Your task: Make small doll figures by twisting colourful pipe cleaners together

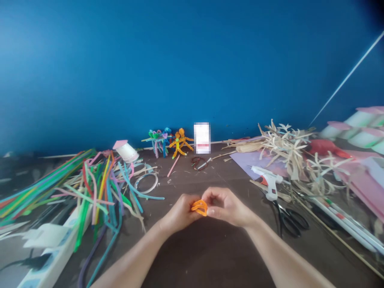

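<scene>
Between my two hands, above the middle of the dark table, is an orange pipe cleaner point(199, 207) bent into loops. My left hand point(183, 212) is closed around its left part. The fingers of my right hand point(225, 207) curl at its right side, thumb and fingertips pinching the loop's edge. Beyond my hands, small pipe cleaner figures stand near the wall, among them an orange and yellow one point(179, 146) and a blue one point(166, 142). A beaded bracelet point(196, 164) lies in front of them.
Many coloured pipe cleaners point(99, 188) spread over the left, beside a power strip point(60, 256), a tape ring point(146, 183) and a white cup point(127, 151). On the right lie a glue gun point(271, 182), black scissors point(289, 220) and pale cut strips point(288, 144). A blue wall point(192, 72) stands behind.
</scene>
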`<state>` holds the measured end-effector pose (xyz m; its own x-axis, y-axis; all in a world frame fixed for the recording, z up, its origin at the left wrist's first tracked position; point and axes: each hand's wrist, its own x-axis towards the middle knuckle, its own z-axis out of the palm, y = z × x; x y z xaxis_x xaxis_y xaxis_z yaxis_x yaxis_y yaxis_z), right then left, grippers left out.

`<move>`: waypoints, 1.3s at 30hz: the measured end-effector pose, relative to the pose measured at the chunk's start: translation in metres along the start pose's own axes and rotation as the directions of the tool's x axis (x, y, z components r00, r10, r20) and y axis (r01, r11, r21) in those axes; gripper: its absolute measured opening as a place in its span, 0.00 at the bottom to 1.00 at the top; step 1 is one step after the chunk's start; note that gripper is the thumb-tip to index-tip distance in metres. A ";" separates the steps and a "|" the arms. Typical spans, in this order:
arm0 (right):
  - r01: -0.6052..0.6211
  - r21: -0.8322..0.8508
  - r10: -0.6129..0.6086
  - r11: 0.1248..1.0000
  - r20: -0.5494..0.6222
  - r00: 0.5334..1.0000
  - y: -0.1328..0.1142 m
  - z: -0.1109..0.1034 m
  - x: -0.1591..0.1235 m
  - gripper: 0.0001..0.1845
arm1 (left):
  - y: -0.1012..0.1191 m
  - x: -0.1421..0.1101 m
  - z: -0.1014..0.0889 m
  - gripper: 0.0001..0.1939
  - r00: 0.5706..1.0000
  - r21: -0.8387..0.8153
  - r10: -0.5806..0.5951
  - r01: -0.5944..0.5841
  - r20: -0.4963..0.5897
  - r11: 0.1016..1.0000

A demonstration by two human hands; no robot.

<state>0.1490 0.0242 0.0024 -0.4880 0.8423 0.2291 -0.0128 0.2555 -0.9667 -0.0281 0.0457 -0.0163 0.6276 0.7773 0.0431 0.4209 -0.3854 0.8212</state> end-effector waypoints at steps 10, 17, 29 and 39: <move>-0.128 0.034 0.122 0.991 0.139 0.983 0.003 -0.005 -0.001 0.12 | 0.002 0.000 -0.006 0.14 0.995 0.086 0.067 -0.073 0.070 0.994; -0.186 0.030 0.178 0.982 0.185 0.967 0.002 -0.007 -0.001 0.14 | 0.002 -0.001 -0.009 0.15 0.988 0.139 0.100 -0.116 0.115 0.983; 0.021 0.087 -0.006 0.996 -0.168 0.986 0.013 0.005 0.004 0.22 | -0.011 0.005 0.007 0.12 0.950 -0.044 -0.093 0.083 -0.299 0.996; -0.017 -0.069 -0.015 0.997 -0.436 0.900 0.019 0.012 0.006 0.07 | 0.000 0.000 0.012 0.13 0.923 -0.009 0.022 -0.028 -0.384 1.000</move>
<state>0.1350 0.0285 -0.0159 -0.0580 0.9609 0.2707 0.0560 0.2738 -0.9602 -0.0197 0.0398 -0.0230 0.3375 0.8998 0.2763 0.3976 -0.4024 0.8246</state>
